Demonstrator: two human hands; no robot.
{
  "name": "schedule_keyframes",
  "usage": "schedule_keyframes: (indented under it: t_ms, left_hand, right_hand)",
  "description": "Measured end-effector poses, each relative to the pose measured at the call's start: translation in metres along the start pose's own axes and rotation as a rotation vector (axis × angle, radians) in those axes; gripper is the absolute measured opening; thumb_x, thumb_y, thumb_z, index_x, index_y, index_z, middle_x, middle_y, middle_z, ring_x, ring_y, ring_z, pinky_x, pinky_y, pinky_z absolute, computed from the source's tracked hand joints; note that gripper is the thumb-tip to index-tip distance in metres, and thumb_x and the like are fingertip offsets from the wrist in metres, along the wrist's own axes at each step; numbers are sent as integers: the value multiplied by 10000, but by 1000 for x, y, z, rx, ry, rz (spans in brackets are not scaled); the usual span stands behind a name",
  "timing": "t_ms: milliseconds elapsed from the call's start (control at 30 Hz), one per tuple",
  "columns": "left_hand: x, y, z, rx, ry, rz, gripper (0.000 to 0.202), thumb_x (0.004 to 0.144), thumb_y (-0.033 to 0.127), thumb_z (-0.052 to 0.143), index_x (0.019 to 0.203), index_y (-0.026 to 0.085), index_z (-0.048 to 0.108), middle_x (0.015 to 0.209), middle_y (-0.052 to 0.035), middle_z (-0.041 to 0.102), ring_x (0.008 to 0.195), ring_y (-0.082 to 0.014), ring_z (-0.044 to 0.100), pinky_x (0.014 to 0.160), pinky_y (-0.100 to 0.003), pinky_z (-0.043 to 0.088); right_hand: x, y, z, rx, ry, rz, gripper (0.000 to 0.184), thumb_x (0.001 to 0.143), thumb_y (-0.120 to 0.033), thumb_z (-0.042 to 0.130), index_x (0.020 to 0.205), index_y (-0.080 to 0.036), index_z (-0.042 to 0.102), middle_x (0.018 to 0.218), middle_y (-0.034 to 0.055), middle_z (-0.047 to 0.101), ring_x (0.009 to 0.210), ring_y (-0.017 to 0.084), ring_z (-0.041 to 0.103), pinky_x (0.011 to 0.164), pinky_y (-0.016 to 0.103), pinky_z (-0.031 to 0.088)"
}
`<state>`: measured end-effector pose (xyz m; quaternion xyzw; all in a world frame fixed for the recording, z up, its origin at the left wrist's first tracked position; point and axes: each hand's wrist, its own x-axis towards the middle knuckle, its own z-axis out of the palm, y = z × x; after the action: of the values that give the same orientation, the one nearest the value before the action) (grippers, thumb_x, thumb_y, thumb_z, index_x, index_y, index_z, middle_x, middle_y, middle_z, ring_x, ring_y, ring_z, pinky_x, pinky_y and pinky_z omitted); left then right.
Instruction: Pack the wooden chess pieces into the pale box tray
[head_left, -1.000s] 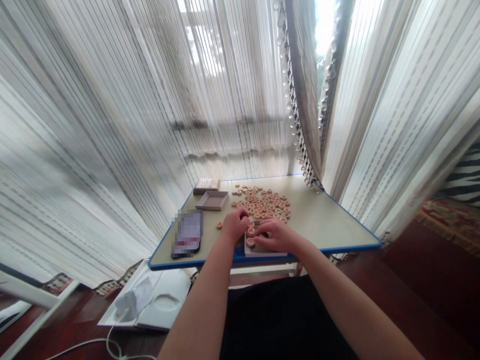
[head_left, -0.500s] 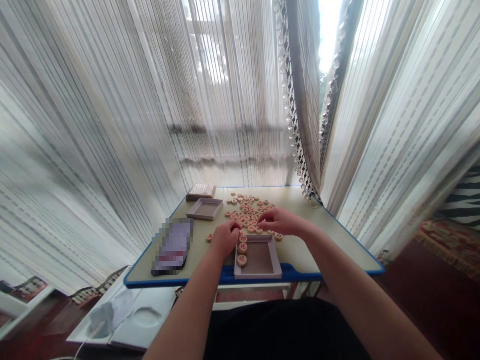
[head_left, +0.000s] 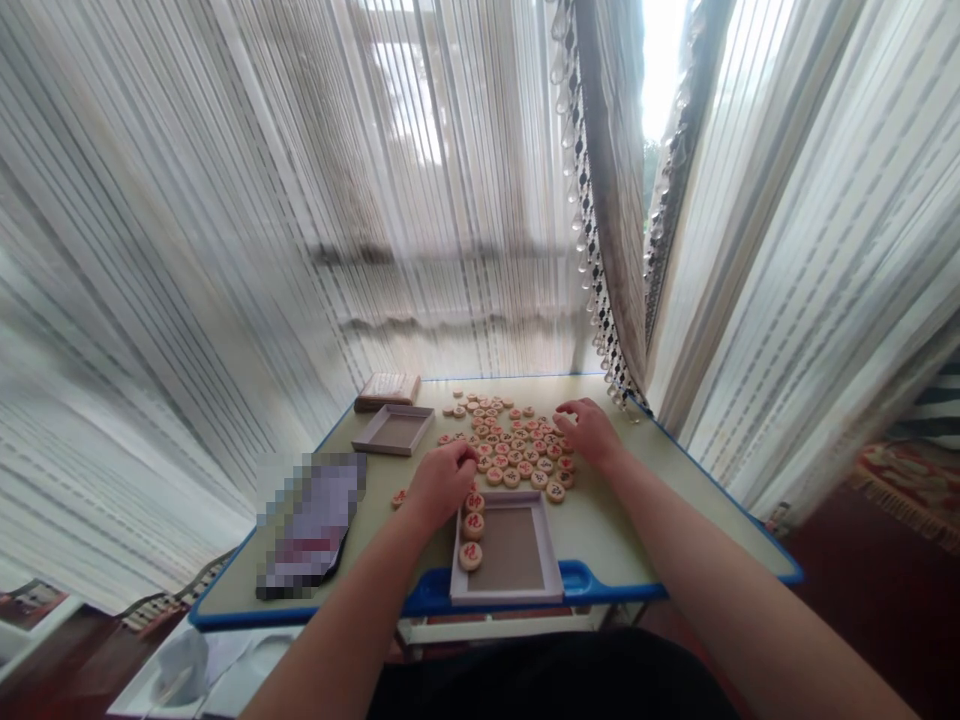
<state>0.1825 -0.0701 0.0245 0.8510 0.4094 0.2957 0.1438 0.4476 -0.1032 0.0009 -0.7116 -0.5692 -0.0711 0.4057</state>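
Observation:
Round wooden Chinese chess pieces (head_left: 514, 458) with red and dark characters lie spread in a cluster on the table. Near the table's front edge is a shallow open box (head_left: 556, 560), with a column of red-marked pieces (head_left: 473, 526) along its left side. My left hand (head_left: 444, 482) is at the box's back left corner, its fingers curled together; what they hold, if anything, is hidden. At the right edge of the cluster, my right hand (head_left: 589, 428) has its thumb and fingers apart, close to the outer pieces, with nothing visible in it.
A second shallow box (head_left: 358, 444) lies at the back left, before a stacked pale packet (head_left: 386, 388). A pixelated flat item (head_left: 311, 530) lies at the left. One piece (head_left: 399, 497) sits left of my left hand. Curtains (head_left: 465, 345) hang behind the table (head_left: 690, 530).
My right hand has moved right and away from me, from the middle of the pieces to their right edge. My left hand stays by the box corner. The view has shifted slightly.

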Motion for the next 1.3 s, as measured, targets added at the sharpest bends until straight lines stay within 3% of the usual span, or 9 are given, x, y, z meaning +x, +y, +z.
schedule_keyframes:
  t_ms: [167,300,400,567,733,900,1033,1167,1300]
  left_hand:
    - [35,11,-5,126,-2,47,200,722,147,471,784,176,659,811,-53,689,780,-178,603,720,-263,441]
    - [69,25,-9,210,-178,114,293,729,131,465,928,167,678,960,-67,697,892,-191,617,806,-272,455]
    - [83,30,-2,227,-274,138,337,738,120,456,976,182,687,1014,-57,697,950,-193,619,847,-276,456]
    - [82,16,20,292,-234,144,337,764,110,450,981,198,692,1038,-77,692,981,-202,616,875,-296,449]
    - [79,1,20,311,-259,133,303,798,146,452,962,217,698,1022,-74,696,964,-199,619,871,-291,445]
    - [79,-3,18,279,-282,178,299,806,183,450,947,219,711,992,-68,707,920,-206,630,833,-290,456]
    - [80,-7,21,268,-250,172,321,794,155,440,962,217,706,997,-61,708,918,-204,633,811,-284,457]
    - [80,-10,21,263,-247,149,339,776,114,431,954,207,704,992,-73,708,917,-211,633,803,-288,456]
    - [78,-9,21,252,-243,157,329,766,102,443,932,198,710,981,-82,708,906,-207,633,795,-281,457]
  right_hand:
    - [3,5,6,-48,12,8,224,787,-258,516,881,-162,696,896,95,639,781,185,589,815,338,453]
    - [6,4,8,-72,-81,102,272,777,-180,472,924,-157,699,950,88,676,881,188,603,860,305,436]
    - [6,-1,8,-75,-185,119,296,789,-214,473,960,-157,707,991,90,678,927,195,600,881,299,428]
    - [1,-9,11,-102,-236,10,289,822,-293,489,987,-223,716,1143,56,633,1062,212,547,985,333,366]
    - [-2,-13,13,-58,-269,-58,306,844,-286,467,1046,-227,690,1197,34,614,1106,216,523,1003,350,361]
    - [2,-10,9,-1,-181,86,383,816,-98,383,1091,-135,646,1119,102,650,1044,183,577,953,301,405]
    - [6,-7,3,-27,-134,243,376,824,-121,378,1081,-148,652,1030,99,690,956,205,625,864,313,448]
    - [7,-7,0,-97,-227,207,294,787,-153,451,912,-174,717,958,80,713,917,215,637,833,304,449]
    - [8,-6,-2,-71,-276,162,291,776,-157,472,922,-188,721,953,58,716,896,182,635,809,265,450]
